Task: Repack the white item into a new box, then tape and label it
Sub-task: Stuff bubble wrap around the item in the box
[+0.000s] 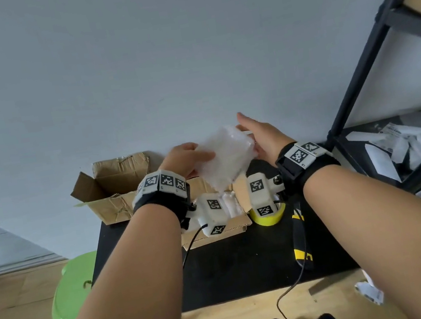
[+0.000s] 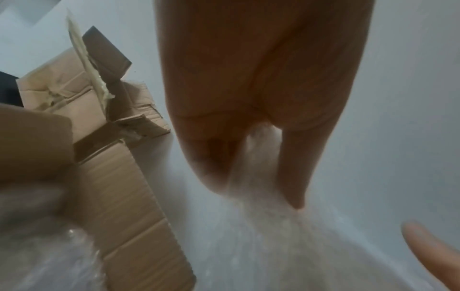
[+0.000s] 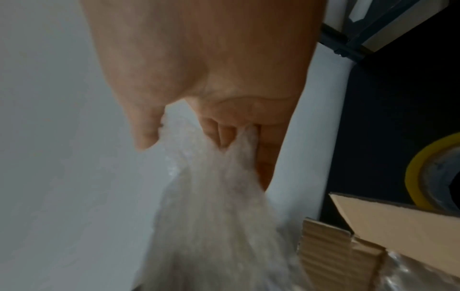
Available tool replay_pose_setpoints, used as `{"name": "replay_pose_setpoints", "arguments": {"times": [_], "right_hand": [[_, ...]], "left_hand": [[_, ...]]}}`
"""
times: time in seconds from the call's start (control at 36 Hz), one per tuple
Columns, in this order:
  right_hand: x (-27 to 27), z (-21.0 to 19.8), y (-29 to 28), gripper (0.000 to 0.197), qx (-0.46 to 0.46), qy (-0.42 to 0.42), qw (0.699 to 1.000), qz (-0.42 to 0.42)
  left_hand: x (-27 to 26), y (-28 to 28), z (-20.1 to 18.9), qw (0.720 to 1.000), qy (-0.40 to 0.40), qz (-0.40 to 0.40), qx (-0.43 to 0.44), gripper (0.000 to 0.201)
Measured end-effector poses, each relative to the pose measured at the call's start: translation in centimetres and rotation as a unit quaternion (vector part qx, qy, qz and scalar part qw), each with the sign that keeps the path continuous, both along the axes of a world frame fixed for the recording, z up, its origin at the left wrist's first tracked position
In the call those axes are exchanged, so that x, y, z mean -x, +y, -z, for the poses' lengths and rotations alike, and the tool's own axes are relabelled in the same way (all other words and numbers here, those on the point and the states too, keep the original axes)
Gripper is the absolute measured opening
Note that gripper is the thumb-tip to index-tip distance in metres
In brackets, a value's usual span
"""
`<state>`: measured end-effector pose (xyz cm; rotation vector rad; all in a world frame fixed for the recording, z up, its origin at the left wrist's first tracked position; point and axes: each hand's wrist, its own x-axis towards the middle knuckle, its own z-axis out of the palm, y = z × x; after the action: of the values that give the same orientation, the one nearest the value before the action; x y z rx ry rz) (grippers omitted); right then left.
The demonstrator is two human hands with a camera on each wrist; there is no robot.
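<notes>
Near edge: cable (image 1: 295,282) and a black-yellow tool (image 1: 301,241) lying on the black mat (image 1: 236,267), below the right wrist. Tape roll (image 1: 267,216) (yellow) sitting just under that wrist, beside the box.

New box (image 1: 216,231) standing open directly under both hands, flaps up, clear wrap (image 1: 230,203) showing inside it.

Both hands are holding the item (image 1: 224,157) (white, wrapped in bubble film) up in the air above the new box, not touching it.

Left hand (image 1: 185,159): thumb lying across the near face of the item, fingers (image 2: 296,169) reaching behind it, so it's pinching the left edge. Left wrist view is confirming film between thumb and fingers.

Right hand (image 1: 261,136): thumb sticking up and spread away, fingers (image 3: 219,133) curling into the film on the far side, bunching it. Gripping the right edge.

Old box (image 1: 113,187) (crumpled, torn tape) sitting open beyond and left of the left fingertips, against the wall (image 1: 157,56).

Shelf frame (image 1: 380,45) running up right of the right hand, white packets (image 1: 388,156) piled on its lower level.
</notes>
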<state>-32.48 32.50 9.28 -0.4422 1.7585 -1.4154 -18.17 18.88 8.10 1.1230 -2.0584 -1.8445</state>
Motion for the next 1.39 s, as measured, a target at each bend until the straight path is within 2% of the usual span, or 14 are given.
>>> {"name": "replay_pose_setpoints", "arguments": {"times": [0.06, 0.14, 0.17, 0.22, 0.42, 0.53, 0.67, 0.81, 0.89, 1.06, 1.14, 1.19, 1.28, 1.39], "right_hand": [[-0.4, -0.1, 0.3, 0.052, -0.001, 0.019, 0.999, -0.037], [-1.2, 0.1, 0.4, 0.034, 0.015, 0.026, 0.998, -0.055], [-1.5, 0.2, 0.4, 0.044, 0.020, 0.024, 0.999, -0.040], [-1.7, 0.3, 0.2, 0.052, 0.024, 0.026, 0.999, -0.008], [-1.7, 0.1, 0.5, 0.037, 0.028, 0.032, 0.999, -0.011], [-1.8, 0.4, 0.5, 0.058, 0.029, 0.039, 0.999, -0.025], [-1.6, 0.6, 0.2, 0.035, 0.037, 0.118, 0.992, -0.018], [-2.3, -0.1, -0.2, 0.039, 0.034, 0.193, 0.980, -0.030], [-2.7, -0.3, -0.5, 0.047, 0.019, 0.244, 0.969, -0.035], [-2.7, 0.3, -1.1, 0.051, -0.019, 0.388, 0.919, -0.072], [-2.8, 0.9, -1.3, 0.047, -0.025, 0.437, 0.893, -0.102], [-2.9, 1.1, -1.5, 0.048, -0.036, 0.430, 0.894, -0.116], [-3.2, 1.0, -1.5, 0.044, -0.051, 0.367, 0.924, -0.099], [-3.3, 0.9, -1.4, 0.034, -0.023, 0.273, 0.959, -0.069]], "left_hand": [[0.0, 0.0, 0.0, 0.999, 0.026, -0.030, -0.012, 0.023], [-0.1, 0.1, 0.1, 0.995, 0.063, -0.063, -0.032, 0.024], [-0.2, 0.2, 0.1, 0.994, 0.070, -0.070, -0.037, 0.024], [-0.2, 0.4, 0.1, 0.994, 0.065, -0.068, -0.047, 0.027], [-0.4, 0.8, 0.5, 0.996, 0.038, -0.034, -0.076, 0.031], [-0.7, 0.7, 0.8, 0.995, 0.025, -0.053, -0.079, 0.035], [-0.6, 0.7, 0.6, 0.991, 0.025, -0.068, -0.112, 0.036], [-0.5, 1.0, 0.2, 0.984, 0.034, -0.085, -0.154, 0.014], [-0.5, 1.0, -0.1, 0.979, 0.050, -0.096, -0.172, 0.015], [-0.6, 0.6, -0.7, 0.964, 0.059, -0.098, -0.238, 0.040], [-0.9, 0.6, -0.4, 0.971, 0.045, -0.087, -0.218, 0.032], [-0.8, 0.4, 0.0, 0.975, 0.036, -0.107, -0.192, 0.028], [-0.6, 0.1, 0.5, 0.981, 0.021, -0.118, -0.155, 0.021], [-0.8, -0.3, 1.6, 0.990, 0.017, -0.092, -0.104, 0.035]]}}
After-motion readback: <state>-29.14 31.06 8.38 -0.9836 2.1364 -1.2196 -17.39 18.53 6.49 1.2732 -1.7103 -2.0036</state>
